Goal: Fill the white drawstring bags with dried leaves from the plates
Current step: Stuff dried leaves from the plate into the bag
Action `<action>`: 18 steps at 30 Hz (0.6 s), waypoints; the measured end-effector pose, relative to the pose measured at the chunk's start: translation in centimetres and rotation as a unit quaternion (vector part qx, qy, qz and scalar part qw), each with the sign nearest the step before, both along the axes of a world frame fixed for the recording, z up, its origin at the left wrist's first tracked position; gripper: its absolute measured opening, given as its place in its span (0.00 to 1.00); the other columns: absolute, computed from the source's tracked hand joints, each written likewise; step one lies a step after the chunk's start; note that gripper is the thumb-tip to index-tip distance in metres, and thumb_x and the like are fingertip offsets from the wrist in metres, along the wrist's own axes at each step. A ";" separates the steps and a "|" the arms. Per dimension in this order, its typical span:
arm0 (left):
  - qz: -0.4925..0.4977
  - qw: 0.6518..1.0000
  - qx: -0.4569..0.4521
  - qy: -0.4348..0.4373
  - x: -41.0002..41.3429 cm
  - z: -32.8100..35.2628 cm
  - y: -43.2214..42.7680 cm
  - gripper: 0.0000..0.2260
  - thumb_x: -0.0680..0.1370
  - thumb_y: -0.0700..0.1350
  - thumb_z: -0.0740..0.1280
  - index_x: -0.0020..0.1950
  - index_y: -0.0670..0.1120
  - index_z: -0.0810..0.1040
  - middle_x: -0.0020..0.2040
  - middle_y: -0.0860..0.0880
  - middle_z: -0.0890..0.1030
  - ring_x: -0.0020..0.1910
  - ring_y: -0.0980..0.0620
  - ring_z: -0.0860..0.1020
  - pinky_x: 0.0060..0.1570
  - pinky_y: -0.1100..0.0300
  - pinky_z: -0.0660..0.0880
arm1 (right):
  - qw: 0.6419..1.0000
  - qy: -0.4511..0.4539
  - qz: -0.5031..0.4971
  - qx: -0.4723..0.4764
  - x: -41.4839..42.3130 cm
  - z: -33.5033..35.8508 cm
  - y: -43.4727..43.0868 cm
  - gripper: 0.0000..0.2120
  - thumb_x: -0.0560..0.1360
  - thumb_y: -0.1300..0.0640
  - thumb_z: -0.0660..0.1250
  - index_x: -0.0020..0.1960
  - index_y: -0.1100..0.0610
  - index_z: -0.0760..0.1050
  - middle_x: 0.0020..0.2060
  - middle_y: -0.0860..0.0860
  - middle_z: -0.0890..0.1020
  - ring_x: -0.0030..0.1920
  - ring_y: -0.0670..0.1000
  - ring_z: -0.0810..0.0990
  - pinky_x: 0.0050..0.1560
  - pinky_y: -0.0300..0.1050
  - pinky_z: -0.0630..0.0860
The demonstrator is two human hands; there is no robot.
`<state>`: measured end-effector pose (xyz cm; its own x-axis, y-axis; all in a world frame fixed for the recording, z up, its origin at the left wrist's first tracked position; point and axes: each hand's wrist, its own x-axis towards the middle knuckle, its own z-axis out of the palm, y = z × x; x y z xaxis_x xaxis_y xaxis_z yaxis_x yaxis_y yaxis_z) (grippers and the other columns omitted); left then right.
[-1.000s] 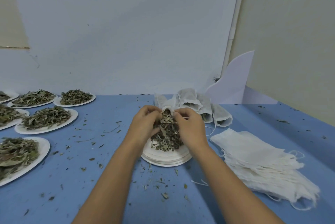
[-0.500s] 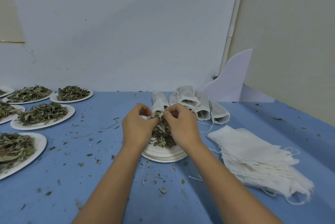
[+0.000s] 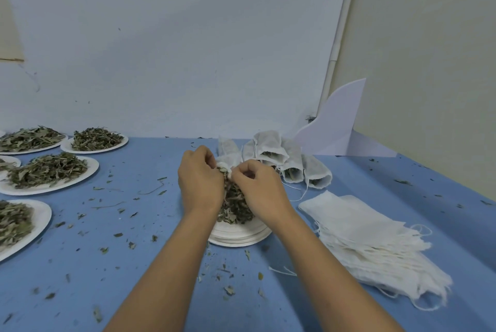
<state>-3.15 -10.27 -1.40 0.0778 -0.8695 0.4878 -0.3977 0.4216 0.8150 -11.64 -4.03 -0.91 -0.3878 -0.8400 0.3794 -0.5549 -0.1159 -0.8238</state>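
A white drawstring bag sits between my hands over a heap of dried leaves on a stack of white plates at the table's middle. My left hand grips the bag's mouth from the left, fingers curled. My right hand pinches the bag's rim from the right. Leaves poke out of the opening. Most of the bag is hidden behind my fingers.
Filled bags lie in a cluster behind the plate stack. A pile of flat unfilled bags lies at the right. Several plates of leaves stand at the left. Leaf crumbs are scattered over the blue table. A white card leans at the back.
Both hands have drawn closer together around the bag's mouth and lifted slightly; the bag's rim now shows between the fingertips. The camera has tilted a little.
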 end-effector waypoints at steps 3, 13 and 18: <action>-0.039 0.999 0.011 0.010 0.1 -0.1 -0.1 0.08 0.71 0.31 0.64 0.39 0.43 0.73 0.41 0.48 0.75 0.37 0.53 0.70 0.33 0.68 0.65 | 0.998 -0.052 -0.016 -0.012 -0.3 -0.4 -0.4 0.05 0.76 0.58 0.65 0.42 0.54 0.78 0.37 0.46 0.81 0.44 0.49 0.80 0.50 0.42 0.77; -0.249 0.945 0.182 0.108 2.2 0.0 0.3 0.09 0.74 0.37 0.66 0.46 0.50 0.79 0.48 0.51 0.80 0.46 0.53 0.81 0.51 0.55 0.79 | 0.986 -0.161 -0.030 -0.036 -0.9 -0.7 -0.7 0.08 0.78 0.62 0.63 0.41 0.54 0.76 0.33 0.49 0.79 0.39 0.51 0.81 0.51 0.53 0.80; -0.236 0.960 0.139 0.061 2.5 -0.5 0.6 0.09 0.71 0.41 0.75 0.48 0.53 0.81 0.51 0.56 0.80 0.54 0.51 0.80 0.57 0.51 0.76 | 0.985 -0.164 -0.043 -0.030 -1.4 -0.8 -0.6 0.07 0.77 0.61 0.63 0.42 0.55 0.76 0.35 0.50 0.80 0.44 0.56 0.81 0.55 0.57 0.78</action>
